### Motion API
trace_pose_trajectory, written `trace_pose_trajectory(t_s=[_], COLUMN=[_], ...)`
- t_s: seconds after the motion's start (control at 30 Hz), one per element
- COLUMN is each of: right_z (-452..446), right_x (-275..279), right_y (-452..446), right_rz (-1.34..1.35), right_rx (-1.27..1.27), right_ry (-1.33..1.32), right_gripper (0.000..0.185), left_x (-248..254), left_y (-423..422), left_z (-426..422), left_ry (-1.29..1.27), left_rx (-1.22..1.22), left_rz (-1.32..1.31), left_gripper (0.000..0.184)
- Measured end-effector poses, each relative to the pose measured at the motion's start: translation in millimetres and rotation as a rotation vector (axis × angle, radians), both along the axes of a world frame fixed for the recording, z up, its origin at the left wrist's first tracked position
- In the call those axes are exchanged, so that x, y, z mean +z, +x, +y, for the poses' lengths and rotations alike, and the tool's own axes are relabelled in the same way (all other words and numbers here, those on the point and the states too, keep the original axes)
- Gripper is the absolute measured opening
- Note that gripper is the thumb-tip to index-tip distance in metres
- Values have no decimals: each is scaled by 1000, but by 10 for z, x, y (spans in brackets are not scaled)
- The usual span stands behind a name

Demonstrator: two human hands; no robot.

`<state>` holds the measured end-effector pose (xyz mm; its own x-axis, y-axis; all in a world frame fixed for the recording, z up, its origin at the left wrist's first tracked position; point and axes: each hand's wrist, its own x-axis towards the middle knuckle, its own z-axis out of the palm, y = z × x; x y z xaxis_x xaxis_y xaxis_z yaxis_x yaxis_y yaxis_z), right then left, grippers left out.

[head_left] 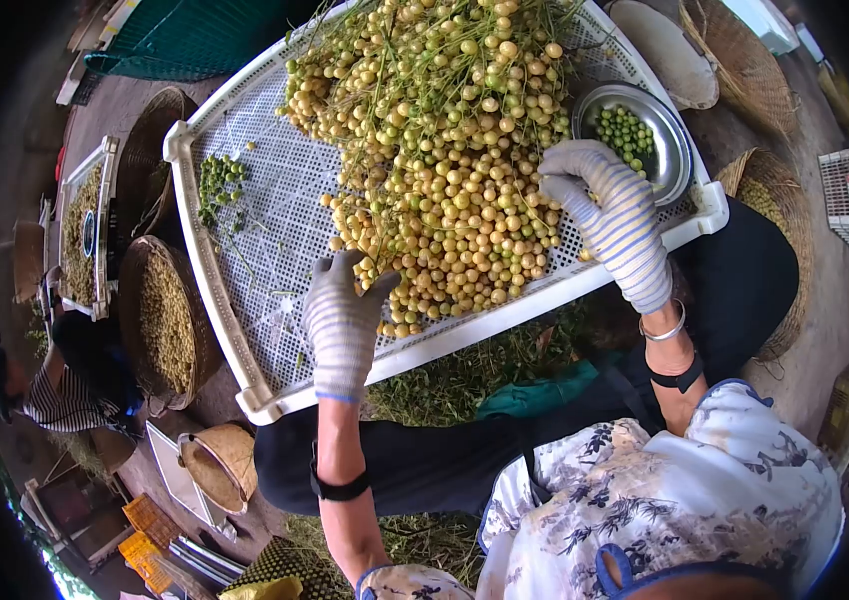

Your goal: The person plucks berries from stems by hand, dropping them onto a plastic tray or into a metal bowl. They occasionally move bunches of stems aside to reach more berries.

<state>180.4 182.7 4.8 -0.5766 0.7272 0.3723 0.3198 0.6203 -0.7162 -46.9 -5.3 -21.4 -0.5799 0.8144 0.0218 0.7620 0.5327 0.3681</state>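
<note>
A white perforated tray point(274, 215) rests across my lap, heaped with round yellow fruits point(454, 190) on thin green stems. My left hand point(342, 315), in a striped grey glove, is at the lower left edge of the heap, thumb and fingers apart, with nothing visible between them. At the right side of the heap is my right hand point(609, 215), gloved alike, its fingers bent and apart beside the fruits. A metal bowl point(679, 150) holding small green fruits point(624, 135) sits just beyond it. Loose green fruits point(219, 185) lie at the tray's left side.
Woven baskets stand at the left point(206, 350) and right point(794, 215), and a white crate point(847, 200) at the far right. Another person point(54, 400) in a striped top sits at the left by a second tray point(109, 220). Cut stems point(444, 375) lie below my tray.
</note>
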Motion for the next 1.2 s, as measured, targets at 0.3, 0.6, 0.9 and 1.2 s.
trace_pose_trajectory(t_s=[0.3,0.6,0.9,1.2], right_z=[-214,-592,-500,-409], right_x=[-65,-367,-284,-352], right_y=[-210,-1012,-982,-993], right_rz=[134,329,247,220], right_rx=[159,445,530,638], right_ry=[-228,-823,-1172,-1111], right_gripper=[11,52,32,51], left_x=[291,292,320,220], left_y=[-93,121,246,222], left_z=[2,9,43,21], left_ry=[448,654,538,561], left_rx=[330,271,479,404], left_rz=[-1022,-1638,-1486,-1497], left_gripper=[17,22,20,19])
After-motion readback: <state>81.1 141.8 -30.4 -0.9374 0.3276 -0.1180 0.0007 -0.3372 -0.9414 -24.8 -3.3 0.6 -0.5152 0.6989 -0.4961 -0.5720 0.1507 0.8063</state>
